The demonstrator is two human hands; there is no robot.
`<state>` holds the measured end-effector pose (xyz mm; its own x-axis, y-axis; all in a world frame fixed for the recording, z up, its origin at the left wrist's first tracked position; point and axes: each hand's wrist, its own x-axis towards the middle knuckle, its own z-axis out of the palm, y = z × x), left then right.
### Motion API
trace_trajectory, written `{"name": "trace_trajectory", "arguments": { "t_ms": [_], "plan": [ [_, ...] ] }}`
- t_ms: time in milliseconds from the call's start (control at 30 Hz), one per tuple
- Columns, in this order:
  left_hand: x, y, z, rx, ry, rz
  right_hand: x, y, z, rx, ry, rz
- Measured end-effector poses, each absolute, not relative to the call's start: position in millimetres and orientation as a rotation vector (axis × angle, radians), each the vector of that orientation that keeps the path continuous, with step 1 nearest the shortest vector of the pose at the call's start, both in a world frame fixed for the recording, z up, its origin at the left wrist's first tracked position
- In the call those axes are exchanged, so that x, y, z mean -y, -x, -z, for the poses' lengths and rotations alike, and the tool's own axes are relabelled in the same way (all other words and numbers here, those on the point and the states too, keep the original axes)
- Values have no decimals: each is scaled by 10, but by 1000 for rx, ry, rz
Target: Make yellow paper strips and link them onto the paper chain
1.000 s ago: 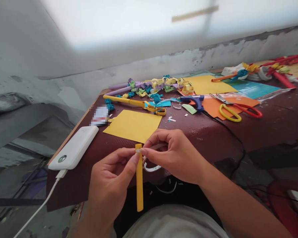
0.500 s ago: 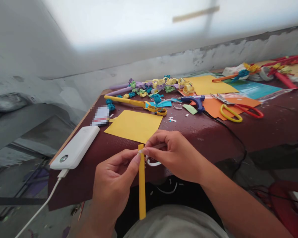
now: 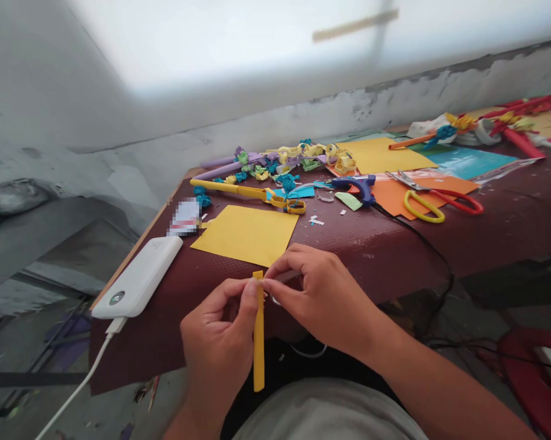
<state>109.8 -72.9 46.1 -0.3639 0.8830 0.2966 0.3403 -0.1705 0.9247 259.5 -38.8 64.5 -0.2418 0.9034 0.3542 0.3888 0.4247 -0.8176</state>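
A narrow yellow paper strip [image 3: 258, 348] hangs upright over the table's front edge. My left hand [image 3: 222, 330] pinches it near its top between thumb and fingers. My right hand [image 3: 321, 293] is closed at the strip's upper part, its thumb and index fingertips meeting the strip's right side; a small pale bit shows at the fingertips, too small to make out. Just beyond my hands lies a square yellow sheet [image 3: 247, 234] on the dark red table [image 3: 348, 244]. A white curved item is partly hidden behind my right hand.
A white power bank [image 3: 140, 275] with a cable lies at the left. Farther back are a yellow paper stick [image 3: 229, 187], curled paper pieces, a blue glue gun [image 3: 360, 184] with a black cord, scissors [image 3: 424, 205] and an orange sheet [image 3: 389, 198]. A wall stands behind.
The view has shifted slightly. My left thumb has moved upright over the strip near its top, and the strip's lower end sits slightly higher. Both hands remain close together at the strip.
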Motion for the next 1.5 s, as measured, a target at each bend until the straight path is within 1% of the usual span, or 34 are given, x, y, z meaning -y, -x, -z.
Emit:
{"name": "trace_trajectory", "arguments": {
  "t_ms": [233, 433, 600, 700, 867, 1000, 1200, 1267, 1400, 1500],
  "plan": [
    [720, -1138, -374, -1650, -1407, -1656, 401, -2575, -633, 1756, 1096, -811],
    [704, -1154, -358, -1588, -1523, -1700, 432, -2551, -589, 1812, 1142, -631],
    [696, -1152, -391, -1546, -1444, -1666, 432, -2510, -529, 1827, 1116, -522],
    [679, -1126, -375, -1553, -1456, -1714, 443, -2488, -514, 1788, 1104, -440],
    [673, -1059, -322, -1532, -1702, -1773, 467, -2463, -512, 1907, 1025, -290],
    [678, -1020, -322, -1546, -1874, -1790, 471, -2456, -535, 1914, 960, -270],
    [682, -967, -354, -1519, -2005, -1681, 468, -2447, -556, 1890, 935, -236],
    [705, -943, -392, -1501, -2002, -1613, 460, -2448, -559, 1905, 896, -154],
    [754, -860, -505, -1438, -2070, -1365, 456, -2477, -602, 1978, 820, 27],
    [742, -787, -564, -1431, -2163, -1277, 492, -2485, -651, 2027, 831, 71]
  ]
}}
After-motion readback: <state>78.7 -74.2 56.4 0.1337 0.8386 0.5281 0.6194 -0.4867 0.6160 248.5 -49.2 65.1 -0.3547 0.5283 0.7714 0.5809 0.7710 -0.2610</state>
